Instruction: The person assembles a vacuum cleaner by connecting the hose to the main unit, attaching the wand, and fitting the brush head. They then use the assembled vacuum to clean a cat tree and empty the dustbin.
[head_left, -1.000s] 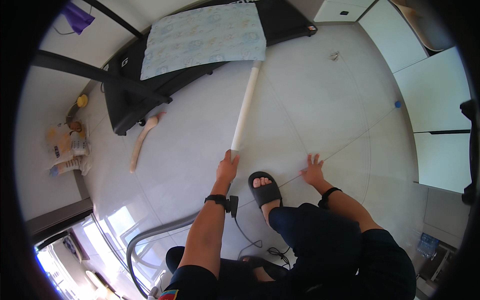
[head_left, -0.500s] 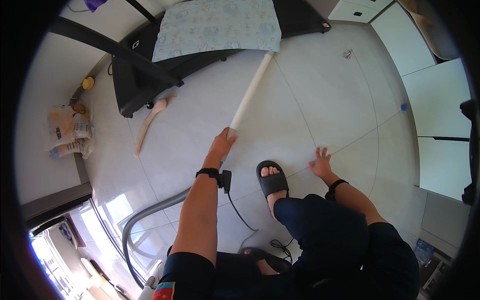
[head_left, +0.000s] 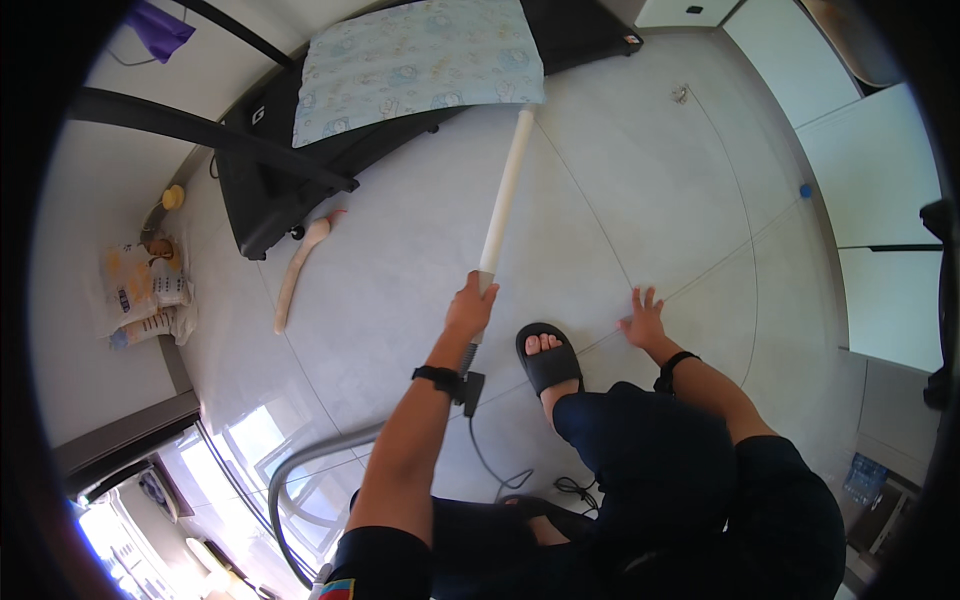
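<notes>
over pale floor [head_left: 400, 240], left hand [head_left: 470, 303] holds the white tube [head_left: 506, 193], pointing just past twelve o'clock; right hand [head_left: 645, 320], farther, spreads wide.

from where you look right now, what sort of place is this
Most likely a room in a home: it has what looks like a treadmill partly covered by a patterned cloth, white cabinets, and the person wears slippers.

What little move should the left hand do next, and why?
Maybe push the white tube gently forward: the left hand grips its near end, its far end is hidden beneath the patterned cloth, and the right hand seems braced on the floor.
</notes>
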